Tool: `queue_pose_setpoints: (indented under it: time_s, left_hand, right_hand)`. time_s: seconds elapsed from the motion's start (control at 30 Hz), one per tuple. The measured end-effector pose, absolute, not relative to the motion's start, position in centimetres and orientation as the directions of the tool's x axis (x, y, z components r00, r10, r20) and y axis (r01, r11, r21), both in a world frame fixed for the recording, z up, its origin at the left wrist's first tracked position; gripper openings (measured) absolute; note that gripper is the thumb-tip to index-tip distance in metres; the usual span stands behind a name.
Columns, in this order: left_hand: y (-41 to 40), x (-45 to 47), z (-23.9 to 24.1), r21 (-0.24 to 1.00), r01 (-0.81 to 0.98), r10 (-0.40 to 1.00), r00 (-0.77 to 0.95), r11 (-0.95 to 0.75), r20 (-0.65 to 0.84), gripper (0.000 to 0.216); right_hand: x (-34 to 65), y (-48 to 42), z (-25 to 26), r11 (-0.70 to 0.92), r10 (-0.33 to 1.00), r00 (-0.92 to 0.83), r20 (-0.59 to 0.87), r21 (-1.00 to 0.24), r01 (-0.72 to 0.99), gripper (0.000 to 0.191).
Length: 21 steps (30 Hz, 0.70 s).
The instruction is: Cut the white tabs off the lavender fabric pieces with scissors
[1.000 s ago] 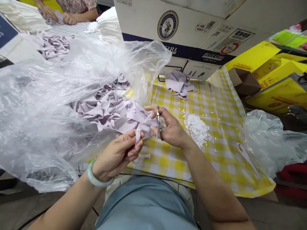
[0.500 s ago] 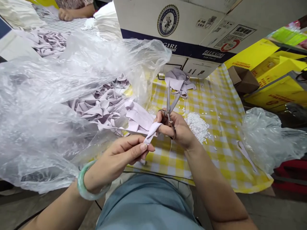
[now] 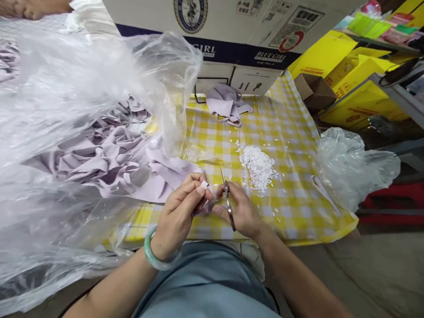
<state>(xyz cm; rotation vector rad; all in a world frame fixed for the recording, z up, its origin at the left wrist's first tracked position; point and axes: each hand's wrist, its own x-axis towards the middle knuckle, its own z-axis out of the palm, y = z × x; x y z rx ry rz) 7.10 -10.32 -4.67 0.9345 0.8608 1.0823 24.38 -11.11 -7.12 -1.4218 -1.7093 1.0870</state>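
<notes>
Left hand [image 3: 182,207]: closed in a pinch, thumb against forefinger, with a small pale tab [image 3: 204,184] gripped at the tips. Whether the tab is joined to the lilac cloth [image 3: 162,174] cannot be told; the fingers cover the place. The lilac cloth lies on the near left of the worktop [image 3: 298,207], running from the crumpled heap by the clear plastic sheet [image 3: 82,79] up to the left hand.

Right hand [image 3: 247,214]: curled about the scissors [image 3: 229,206], fingers at the handle rings, blades pointing away from the body. The scissors appear nearly edge-on, so the blade opening cannot be determined. Some lilac material shows blurred between the hands; whether the right fingers touch it is unclear.

Assessment: the work in hand is judged to be fine snipping. Good practice calls for a pinch close to the edge being worked, leaving the tab proud of the fingertips and in plain sight. The cloth is thin and probably slips or folds easily; slack beneath the blades should be drawn clear. Short cuts near the blade tips should give the best control. Principal hazard: the left fingertips are just beside the scissors. White snippets [image 3: 258,168] lie piled right of the hands and are best kept apart from the cloth.
</notes>
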Motion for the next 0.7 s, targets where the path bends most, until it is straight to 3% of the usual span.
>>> queue_pose_setpoints:
  time_s: [0.07,0.2,0.37,0.7]
  left_hand:
    - [-10.5,8.0,-5.6,0.945,-0.265,0.953,0.279,0.191,-0.114,0.028]
    - [-10.7,9.7,-6.9,0.970,-0.179,0.927,0.363,0.167,-0.093,0.032]
    - [-10.3,10.4,-7.6,0.983,-0.129,0.912,0.405,0.132,-0.069,0.030]
    - [-10.0,10.6,-7.6,0.994,-0.046,0.895,0.440,0.095,-0.065,0.032]
  right_hand:
    - [26.3,-11.8,-6.8,0.143,0.981,-0.191,0.032,-0.784,0.604,0.042]
    - [28.1,-12.9,-6.7,0.206,0.972,-0.230,0.047,-0.643,0.737,0.046]
    - [29.1,-13.2,-6.8,0.117,0.973,-0.221,-0.070,-0.672,0.731,0.052]
    - [29.8,-12.9,-6.7,0.111,0.961,-0.251,-0.112,-0.678,0.727,0.053]
